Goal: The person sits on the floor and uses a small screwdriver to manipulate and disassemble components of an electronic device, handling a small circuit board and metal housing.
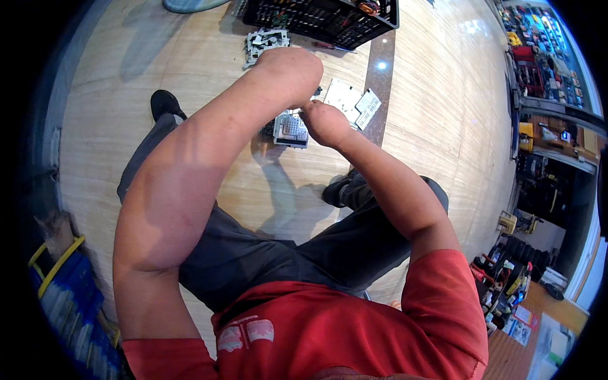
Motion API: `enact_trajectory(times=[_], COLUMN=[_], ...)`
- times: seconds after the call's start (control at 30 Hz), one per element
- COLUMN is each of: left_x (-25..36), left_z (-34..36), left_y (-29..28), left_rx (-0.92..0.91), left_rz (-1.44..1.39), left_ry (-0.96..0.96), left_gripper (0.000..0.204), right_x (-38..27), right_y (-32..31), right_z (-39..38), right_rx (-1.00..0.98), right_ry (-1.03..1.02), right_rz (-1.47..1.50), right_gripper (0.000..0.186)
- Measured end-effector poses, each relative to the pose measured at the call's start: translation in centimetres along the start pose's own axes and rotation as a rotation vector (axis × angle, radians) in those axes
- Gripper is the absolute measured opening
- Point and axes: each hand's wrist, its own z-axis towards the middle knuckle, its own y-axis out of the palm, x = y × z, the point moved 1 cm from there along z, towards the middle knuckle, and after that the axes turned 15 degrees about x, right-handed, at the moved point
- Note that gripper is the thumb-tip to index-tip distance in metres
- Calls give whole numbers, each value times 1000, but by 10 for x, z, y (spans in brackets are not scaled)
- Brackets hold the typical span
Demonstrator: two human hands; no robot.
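Observation:
On the floor between my feet sits a box-shaped metal device [291, 130] with a perforated silver face. My left hand [296, 68] is above its far side, wrist bent, its fingers hidden behind the back of the hand. My right hand [324, 123] is closed at the device's right edge, fingertips curled toward it; what they hold, if anything, is too small to make out. The two hands almost meet. Just right of them lie a flat white metal plate [342, 95] and a slotted silver plate [368, 109].
A black plastic crate [304, 19] stands at the far side. In front of it are a stripped metal frame [259, 45] and a screwdriver [334, 47]. My shoes [166, 104] flank the work. Shelves with tools [538, 69] line the right; a blue-and-yellow object [66, 297] is at lower left.

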Motion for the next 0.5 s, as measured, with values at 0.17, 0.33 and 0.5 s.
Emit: enact_trajectory(times=[0.17,0.33,0.5], left_x=[7,13,16], left_z=[6,14,16], left_y=[4,12,12], left_rx=[5,-27,-44], left_rz=[-9,3,-13], left_ry=[-3,1,17], left_gripper=[31,34,29], right_x=[-2,1,-4], right_y=[-7,0,-13], right_z=[5,4,8], right_rx=[-131,-72,-169], right_ry=[56,63,73], right_rz=[-51,-25,-68], right_gripper=[29,39,46])
